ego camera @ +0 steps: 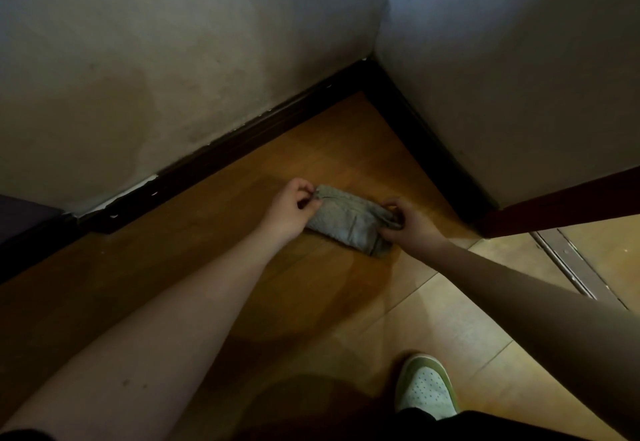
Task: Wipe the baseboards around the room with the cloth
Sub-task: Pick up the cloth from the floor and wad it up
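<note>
Hands meet over a folded grey textured cloth (pixel 346 221) that lies flat on the orange-brown wooden floor (pixel 194 267), in the corner of the room. The left hand (pixel 292 208) is at the cloth's left end, its fingers (pixel 313 198) pinched on the upper left edge of the fabric. The right hand (pixel 410 221) is at the right end, its fingers (pixel 391 205) curled and closed around the bunched right edge. Both bare forearms reach in from the lower part of the view and converge on the cloth.

The cloth rests apart from the dark brown wooden baseboard (pixel 242 139), which runs along the foot of the stained off-white wall (pixel 173 60) on the left and turns the corner to follow the pale grey wall (pixel 519 77) on the right. Chipped white paint shows along the top of the baseboard at its left end. A strip of bare floor lies between the cloth and both stretches of baseboard.

To the right, a dark red-brown door edge (pixel 561 205) crosses the view, with a metal threshold strip (pixel 571 264) on the lighter floor beyond it. A pale green and white perforated shoe (pixel 427 387) stands on the floor near the bottom, below the right arm.
</note>
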{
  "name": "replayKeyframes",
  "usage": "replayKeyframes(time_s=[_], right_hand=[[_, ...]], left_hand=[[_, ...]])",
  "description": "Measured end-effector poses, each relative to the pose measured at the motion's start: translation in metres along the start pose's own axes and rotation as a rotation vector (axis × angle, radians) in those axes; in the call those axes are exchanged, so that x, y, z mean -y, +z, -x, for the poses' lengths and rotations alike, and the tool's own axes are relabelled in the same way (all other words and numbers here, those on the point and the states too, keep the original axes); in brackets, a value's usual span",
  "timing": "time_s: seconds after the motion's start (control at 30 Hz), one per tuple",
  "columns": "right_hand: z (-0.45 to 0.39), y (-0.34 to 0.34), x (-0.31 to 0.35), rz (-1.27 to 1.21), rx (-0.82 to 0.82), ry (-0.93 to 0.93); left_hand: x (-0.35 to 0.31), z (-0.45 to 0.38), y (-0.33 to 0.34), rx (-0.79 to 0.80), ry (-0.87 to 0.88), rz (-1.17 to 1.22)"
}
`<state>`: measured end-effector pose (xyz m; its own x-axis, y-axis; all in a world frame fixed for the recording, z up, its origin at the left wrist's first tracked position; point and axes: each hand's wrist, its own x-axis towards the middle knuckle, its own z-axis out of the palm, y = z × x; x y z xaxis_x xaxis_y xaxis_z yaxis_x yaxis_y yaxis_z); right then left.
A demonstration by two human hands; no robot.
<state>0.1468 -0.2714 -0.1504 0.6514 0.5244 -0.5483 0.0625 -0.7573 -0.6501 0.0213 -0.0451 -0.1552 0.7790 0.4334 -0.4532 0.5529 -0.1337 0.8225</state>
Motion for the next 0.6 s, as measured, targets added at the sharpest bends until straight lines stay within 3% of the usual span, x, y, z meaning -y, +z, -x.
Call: replayKeyframes(time_s=[0.27, 0.43, 0.5, 0.6], right_hand=[[0.012, -0.015, 0.015, -0.096, 0.179, -0.106], [0.017, -0.017, 0.031, -0.112, 0.216, -0.171], [0.018, -0.015, 0.034, -0.198, 0.191, -0.150], [0.021, -0.018, 0.039, -0.364, 0.162, -0.120]], left_hand=[[-0.044, -0.007, -0.008, 0.327, 0.157, -0.083], [-0.063, -0.006, -0.009, 0.404, 0.274, -0.074], [-0.064, -0.005, -0.008, 0.351, 0.289, 0.064], [-0.061, -0.004, -0.009, 0.312, 0.135, 0.406]])
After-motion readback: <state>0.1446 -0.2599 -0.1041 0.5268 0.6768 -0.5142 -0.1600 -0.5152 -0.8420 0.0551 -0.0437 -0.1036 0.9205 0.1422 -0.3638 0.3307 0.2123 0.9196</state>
